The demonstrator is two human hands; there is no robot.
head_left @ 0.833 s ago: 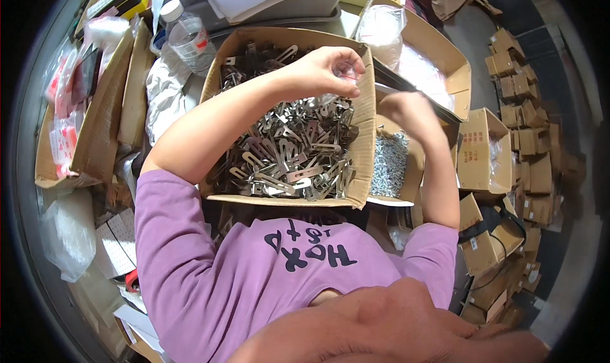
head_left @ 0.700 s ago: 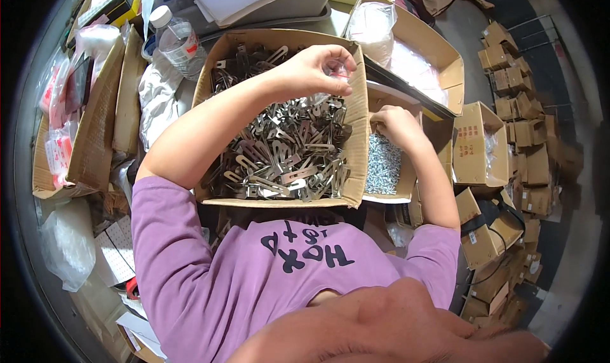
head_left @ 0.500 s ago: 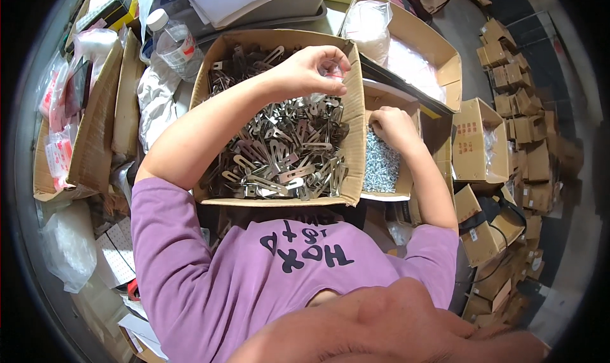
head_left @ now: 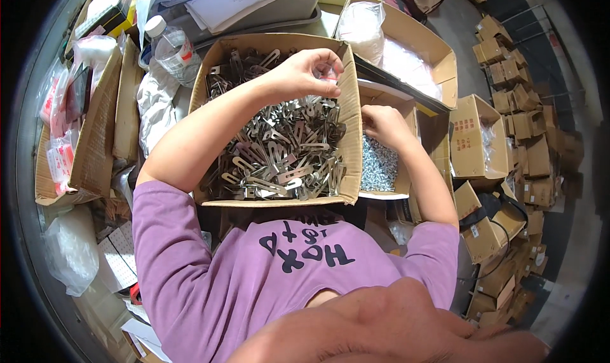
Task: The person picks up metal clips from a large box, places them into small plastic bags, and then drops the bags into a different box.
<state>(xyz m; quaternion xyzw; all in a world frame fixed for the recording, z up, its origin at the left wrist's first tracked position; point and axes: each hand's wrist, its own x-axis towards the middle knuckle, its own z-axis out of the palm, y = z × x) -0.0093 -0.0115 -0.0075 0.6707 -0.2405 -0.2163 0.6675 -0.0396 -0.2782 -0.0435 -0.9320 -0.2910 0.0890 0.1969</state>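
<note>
My left hand (head_left: 304, 76) reaches across a cardboard box (head_left: 351, 128) full of flat metal clips (head_left: 279, 144). Its thumb and fingers curl round a small clear plastic bag (head_left: 327, 75) with a red line, just above the box's far right part. To the right, my right hand (head_left: 389, 128) is over a smaller carton (head_left: 403, 184) of small silvery screws (head_left: 379, 166). Its fingers are bent together near the far left part of that carton; whatever they pinch is hidden.
A plastic bottle (head_left: 173, 52) and white cloth (head_left: 157, 106) lie left of the clip box. Behind the screw carton stands an open carton (head_left: 447, 77) with clear bags. Another carton (head_left: 467, 141) is at right, and a carton of packaged goods (head_left: 95, 134) at far left.
My right hand has shifted slightly left over the screws. The left hand stays nearly in place with the plastic bag. The whole view has moved a little.
</note>
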